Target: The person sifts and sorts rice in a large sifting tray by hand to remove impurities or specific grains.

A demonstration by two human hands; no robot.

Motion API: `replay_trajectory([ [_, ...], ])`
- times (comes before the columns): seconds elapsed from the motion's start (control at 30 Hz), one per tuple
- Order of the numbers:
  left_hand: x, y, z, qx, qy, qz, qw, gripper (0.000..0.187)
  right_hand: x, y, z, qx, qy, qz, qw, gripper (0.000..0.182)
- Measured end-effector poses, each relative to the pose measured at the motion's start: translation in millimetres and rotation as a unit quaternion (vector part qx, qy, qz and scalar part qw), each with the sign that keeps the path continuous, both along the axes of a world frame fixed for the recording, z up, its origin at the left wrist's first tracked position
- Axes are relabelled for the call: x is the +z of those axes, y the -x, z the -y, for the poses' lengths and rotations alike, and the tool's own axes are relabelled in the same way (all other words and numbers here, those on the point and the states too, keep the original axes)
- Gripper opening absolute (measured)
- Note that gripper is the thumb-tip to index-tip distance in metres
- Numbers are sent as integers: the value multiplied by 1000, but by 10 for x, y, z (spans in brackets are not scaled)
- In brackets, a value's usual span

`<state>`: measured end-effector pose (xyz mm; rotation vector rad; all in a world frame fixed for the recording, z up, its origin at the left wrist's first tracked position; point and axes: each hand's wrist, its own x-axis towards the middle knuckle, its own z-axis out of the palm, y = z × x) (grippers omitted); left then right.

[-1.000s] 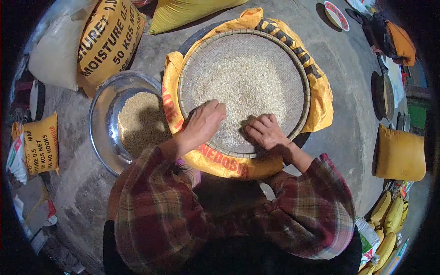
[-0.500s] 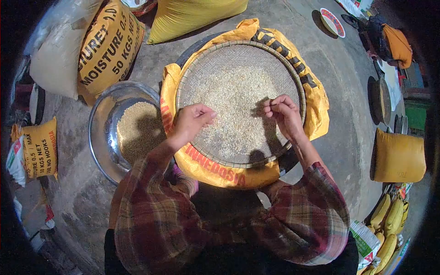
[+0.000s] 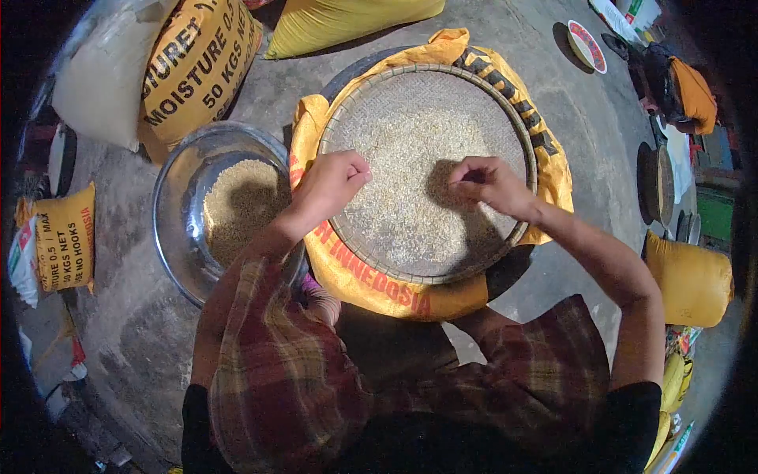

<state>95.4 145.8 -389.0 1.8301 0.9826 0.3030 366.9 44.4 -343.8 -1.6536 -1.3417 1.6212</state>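
A round woven winnowing tray [image 3: 466,84] with a bamboo rim holds a spread of pale husked grain [image 3: 410,162]. It rests on a yellow printed sack [image 3: 395,292]. My left hand [image 3: 332,186] hovers at the tray's left rim, fingers curled against the thumb. Over the right part of the grain, my right hand [image 3: 496,186] is bent inward with thumb and fingers in a pinch, its shadow falling on the grain beneath. Whatever either hand may hold is hidden or too small to see. Left of the tray stands a steel basin [image 3: 175,229] with brownish grain [image 3: 237,193] inside.
Full sacks stand at the upper left, including a printed yellow sack [image 3: 201,67] and a plain yellow one [image 3: 347,24]. A patterned bowl [image 3: 586,47] lies at the upper right. Another yellow sack [image 3: 688,276] sits on the right. My legs flank the tray's near side.
My right hand has turned inward and its forearm has swung outward to the right. My left fingers have curled in more. The whole view has shifted slightly.
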Motion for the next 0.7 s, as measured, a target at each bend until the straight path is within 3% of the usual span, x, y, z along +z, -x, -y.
replay_trajectory([
  [0.03,-33,-23,-6,-40,-99,-34,994,16,-84,116,8,0,9,-3,1000,4],
  [0.07,-56,-43,-22,-80,-198,-69,975,16,-206,271,36,-7,-59,-29,998,6],
  [0.2,-77,-120,-75,-84,-142,-30,986,17,-638,838,115,-98,-128,10,987,13],
  [0.27,-34,-101,-91,-9,-134,53,990,15,-485,1067,106,-96,-111,50,988,19],
  [0.33,17,-14,-95,-7,-127,46,991,15,-550,1204,151,-118,-238,135,955,20],
  [0.4,87,51,-72,-90,-94,-133,983,15,-590,1236,199,-99,-247,191,945,20],
  [0.43,109,54,-12,-92,-96,-133,982,15,-661,1245,229,-108,-274,207,933,19],
  [0.5,135,20,160,-100,-212,-212,949,16,-727,1256,285,-120,-305,224,918,18],
  [0.57,-61,-65,190,-100,-228,-195,949,17,-726,1274,325,-186,-313,249,897,12],
  [0.63,-93,-111,176,-100,-242,-179,948,18,-634,1289,367,-246,-274,190,910,11],
  [0.7,-41,-150,191,-71,-156,-158,972,20,-628,1258,431,-332,-185,83,921,9],
])
